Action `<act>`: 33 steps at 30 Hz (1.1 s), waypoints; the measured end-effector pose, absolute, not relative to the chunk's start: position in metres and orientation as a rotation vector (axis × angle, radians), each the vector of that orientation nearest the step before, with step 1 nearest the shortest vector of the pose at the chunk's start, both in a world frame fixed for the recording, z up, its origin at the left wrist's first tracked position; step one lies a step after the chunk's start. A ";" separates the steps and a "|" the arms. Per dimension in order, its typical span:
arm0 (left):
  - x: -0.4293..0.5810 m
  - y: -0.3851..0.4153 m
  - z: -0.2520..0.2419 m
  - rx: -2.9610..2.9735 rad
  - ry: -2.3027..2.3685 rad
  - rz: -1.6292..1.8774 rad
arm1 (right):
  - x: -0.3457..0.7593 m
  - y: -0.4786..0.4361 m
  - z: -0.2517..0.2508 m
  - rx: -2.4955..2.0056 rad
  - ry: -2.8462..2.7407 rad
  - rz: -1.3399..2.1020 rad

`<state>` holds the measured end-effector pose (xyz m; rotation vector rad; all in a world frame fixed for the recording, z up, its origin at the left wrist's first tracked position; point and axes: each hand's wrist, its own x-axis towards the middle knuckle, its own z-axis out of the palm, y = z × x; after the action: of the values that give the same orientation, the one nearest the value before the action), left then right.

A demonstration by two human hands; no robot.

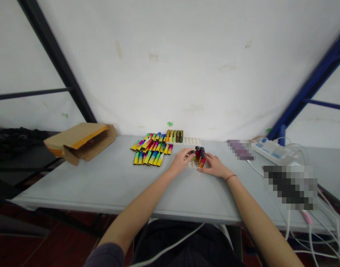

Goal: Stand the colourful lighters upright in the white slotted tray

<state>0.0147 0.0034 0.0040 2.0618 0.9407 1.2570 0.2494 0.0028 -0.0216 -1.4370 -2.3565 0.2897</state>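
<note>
A small white tray (192, 163) with rows of holes lies on the grey table, partly covered by my hands. Several slim sticks with black tops and red-to-yellow bodies (202, 161) stand upright along its right side. My left hand (182, 160) is at the tray's left, its fingers curled and pinching at a black-topped stick (192, 152). From the right, my right hand (214, 167) reaches round the tray's edge, thumb in front and fingers behind, close against the red sticks. Left of my hands, many loose multicoloured sticks (149, 157) lie in uneven rows.
Behind the loose sticks stands a block of yellow-green sticks (174, 136), beside another white tray (192, 141). An opened cardboard box (81, 141) sits at the left. On the right are a power strip (275, 152), cables and blurred-out items. A white wall (170, 74) backs the table.
</note>
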 end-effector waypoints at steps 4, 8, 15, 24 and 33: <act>0.017 0.003 0.002 2.071 0.957 1.194 | 0.250 0.004 -0.024 -1.432 -2.359 0.276; 0.019 0.002 0.003 2.125 0.976 1.173 | 0.250 0.004 -0.026 -1.419 -2.348 0.255; 0.023 0.002 -0.001 2.120 1.067 1.162 | 0.249 0.004 -0.025 -1.428 -2.359 0.268; 0.004 0.008 0.011 2.554 1.380 1.150 | 0.250 0.004 -0.025 -1.460 -2.353 0.265; -0.029 0.019 0.009 2.505 2.116 0.772 | 0.249 0.002 -0.020 -1.470 -2.377 0.292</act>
<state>-0.0289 0.0194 0.0092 2.5051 2.1157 0.7724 0.2490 0.0022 -0.0200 -1.4698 -2.3774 0.2925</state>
